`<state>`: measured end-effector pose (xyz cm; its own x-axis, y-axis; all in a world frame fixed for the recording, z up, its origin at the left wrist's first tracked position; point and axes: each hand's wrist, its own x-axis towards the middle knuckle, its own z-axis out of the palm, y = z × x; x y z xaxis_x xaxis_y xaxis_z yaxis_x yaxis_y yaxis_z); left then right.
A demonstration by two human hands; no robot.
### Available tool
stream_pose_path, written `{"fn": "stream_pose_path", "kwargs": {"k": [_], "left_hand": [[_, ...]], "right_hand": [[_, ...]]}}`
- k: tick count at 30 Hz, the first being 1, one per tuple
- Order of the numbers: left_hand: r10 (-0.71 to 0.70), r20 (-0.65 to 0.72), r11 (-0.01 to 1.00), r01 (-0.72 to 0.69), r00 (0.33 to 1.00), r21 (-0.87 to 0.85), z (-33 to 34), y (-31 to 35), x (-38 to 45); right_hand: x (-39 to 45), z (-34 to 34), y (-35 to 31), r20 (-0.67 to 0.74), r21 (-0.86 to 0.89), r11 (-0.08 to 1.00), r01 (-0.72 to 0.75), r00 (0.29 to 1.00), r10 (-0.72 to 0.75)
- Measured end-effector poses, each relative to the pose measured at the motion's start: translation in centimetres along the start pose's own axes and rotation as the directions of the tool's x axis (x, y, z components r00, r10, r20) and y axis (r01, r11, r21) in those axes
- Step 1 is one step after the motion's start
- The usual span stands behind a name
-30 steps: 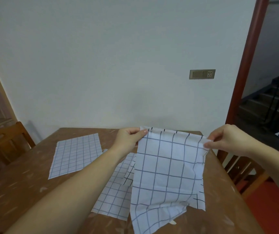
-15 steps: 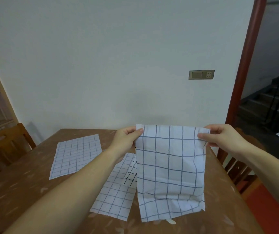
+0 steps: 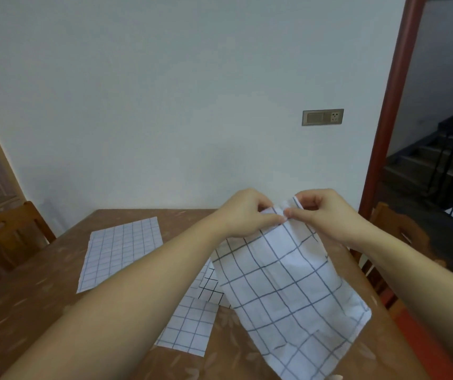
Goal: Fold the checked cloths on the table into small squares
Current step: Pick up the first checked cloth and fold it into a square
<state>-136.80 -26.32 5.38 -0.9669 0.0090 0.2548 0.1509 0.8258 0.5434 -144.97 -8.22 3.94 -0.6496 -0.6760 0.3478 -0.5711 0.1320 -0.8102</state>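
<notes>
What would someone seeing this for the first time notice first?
Most striking is the large-checked cloth hanging at centre right, its top corners pinched together by the left hand and right hand just above the brown table. Next, the fine-checked cloth lying flat on the table's left side, with another checked cloth lying beneath the left forearm.

Above the brown table (image 3: pixel 41 297), the left hand (image 3: pixel 247 215) and right hand (image 3: pixel 326 212) pinch together the top corners of a large-checked cloth (image 3: pixel 288 292), which hangs over two finer-checked cloths (image 3: pixel 121 250) lying flat.
</notes>
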Motion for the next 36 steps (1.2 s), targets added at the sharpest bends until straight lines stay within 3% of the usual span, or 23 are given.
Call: {"fn": "stream_pose_path", "kwargs": {"k": [7,12,19,25,29,31,36], "left_hand": [[-0.088,-0.159,0.968,0.047,0.983,-0.245,-1.4,-2.1,-0.3],[-0.116,-0.303,0.954,0.022,0.946,-0.298,-1.5,-3.7,-0.2],[-0.157,-0.375,0.938,0.019,0.914,-0.347,-2.4,-4.3,-0.5],[-0.172,-0.273,0.903,0.04,0.946,-0.428,-2.2,-3.7,-0.8],[-0.132,-0.17,0.917,0.055,0.977,-0.395,-1.7,-2.7,-0.8],[-0.097,-0.14,0.937,0.042,0.985,-0.347,-1.6,-2.5,-0.8],[-0.083,-0.068,0.958,0.061,0.994,-0.279,-1.4,-3.0,-0.7]], "right_hand": [[-2.8,-1.0,5.7,0.191,-0.288,0.946,-0.146,0.96,0.207],[-3.5,-0.3,8.3,0.205,-0.36,0.921,-0.149,0.95,0.234],[-3.7,0.2,9.8,0.201,-0.463,0.878,-0.123,0.95,0.24],[-3.5,0.3,9.5,0.217,-0.544,0.83,-0.125,0.934,0.283],[-2.9,1.4,7.5,0.114,-0.275,0.958,-0.084,0.986,0.119],[-2.4,1.4,7.0,0.071,-0.122,0.987,-0.1,0.992,0.109],[-2.2,0.8,5.8,0.178,-0.166,0.978,-0.129,0.971,0.159]]}}
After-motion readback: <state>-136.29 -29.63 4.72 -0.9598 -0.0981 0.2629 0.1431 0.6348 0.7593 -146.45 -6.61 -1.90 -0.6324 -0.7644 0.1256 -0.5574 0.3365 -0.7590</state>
